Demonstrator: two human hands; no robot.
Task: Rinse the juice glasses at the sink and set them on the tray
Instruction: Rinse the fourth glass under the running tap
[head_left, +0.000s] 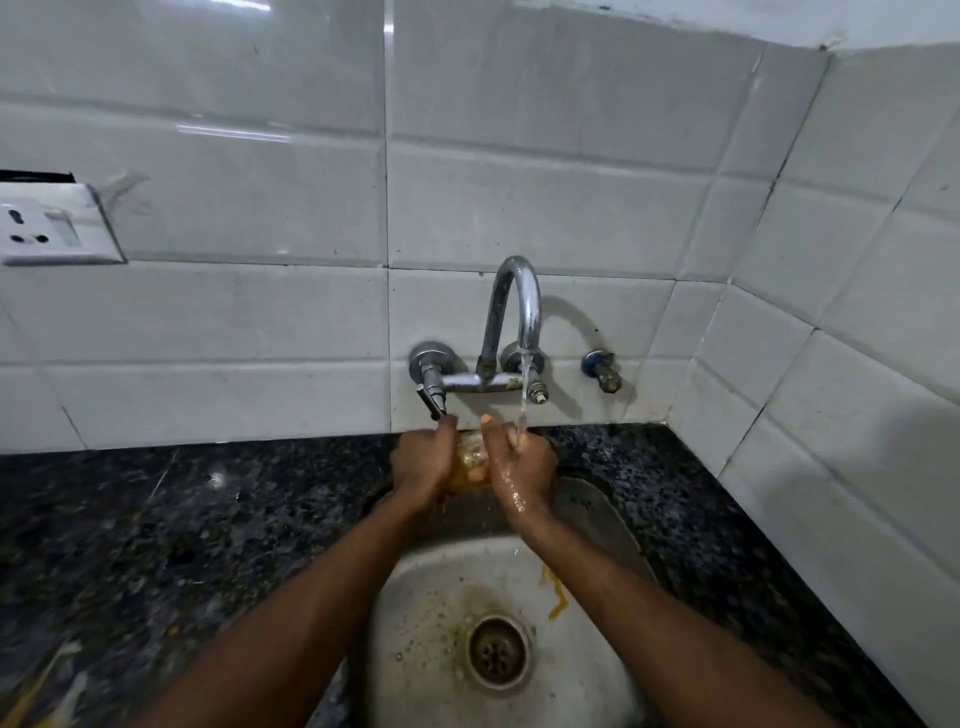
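Two bare forearms reached forward over the steel sink and met beneath the chrome faucet on the tiled wall. Between them sat the juice glass, lifted above the back of the basin, just left of the thin water stream, its clear wall showing amber and only partly visible. The left grip had its back toward the camera, wrist almost straight, fingers curled round the left side of the glass and holding it. The right grip lay against the glass's right side, wet and shining, wrist bent slightly inward, one digit standing upward while the bent fingers caught the falling water; whether it clasped the glass or merely pressed on it could not be told. Water ran off the right wrist into the basin, where an orange streak marked the right wall and brownish specks lay around the drain. Dark speckled stone formed the desk round the sink, and a white socket plate sat on the wall at far left.
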